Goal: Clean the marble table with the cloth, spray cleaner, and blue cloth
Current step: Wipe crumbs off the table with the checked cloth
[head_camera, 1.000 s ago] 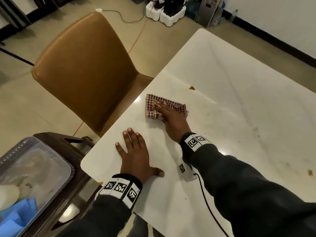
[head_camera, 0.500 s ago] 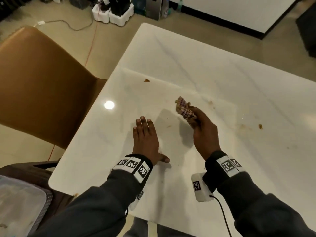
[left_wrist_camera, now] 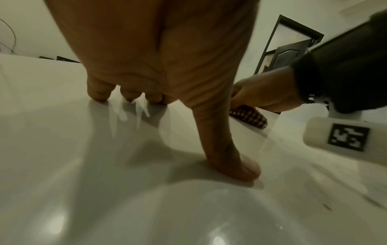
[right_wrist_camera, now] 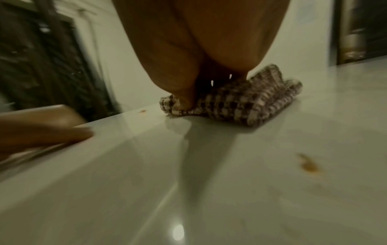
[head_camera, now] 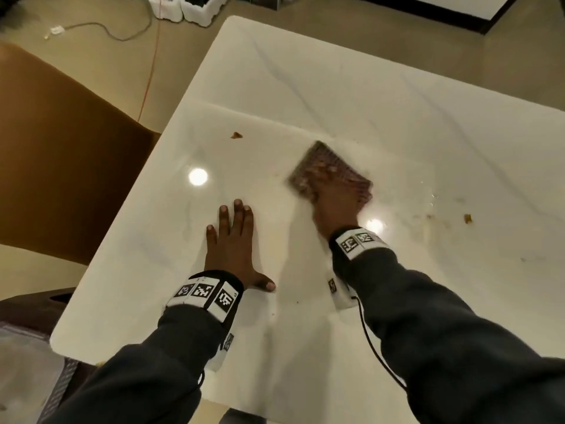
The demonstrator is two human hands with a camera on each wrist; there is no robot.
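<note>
A red-and-white checked cloth point(head_camera: 318, 157) lies spread on the white marble table point(head_camera: 397, 117), a little right of the middle. My right hand point(head_camera: 333, 200) lies flat on top of it and presses it down; the hand is blurred by motion. In the right wrist view the thumb and palm point(right_wrist_camera: 199, 41) bear on the folded cloth point(right_wrist_camera: 251, 102). My left hand point(head_camera: 232, 240) rests palm-down on the bare table to the left, fingers straight, thumb out. The left wrist view shows the cloth point(left_wrist_camera: 251, 117) under the right hand point(left_wrist_camera: 263, 92). No spray cleaner or blue cloth is visible.
A brown crumb point(head_camera: 236, 135) lies on the table left of the cloth; another crumb point(head_camera: 467, 218) and smears lie to the right. A stain point(right_wrist_camera: 310, 164) shows near the right hand. A brown chair point(head_camera: 61, 148) stands at the left edge, a dark stool point(head_camera: 30, 304) with a plastic container below it.
The right hand lifted the cloth bunched in its fingers from the left edge, carried it right, and now presses it flat further out on the table. The left hand stayed put.
</note>
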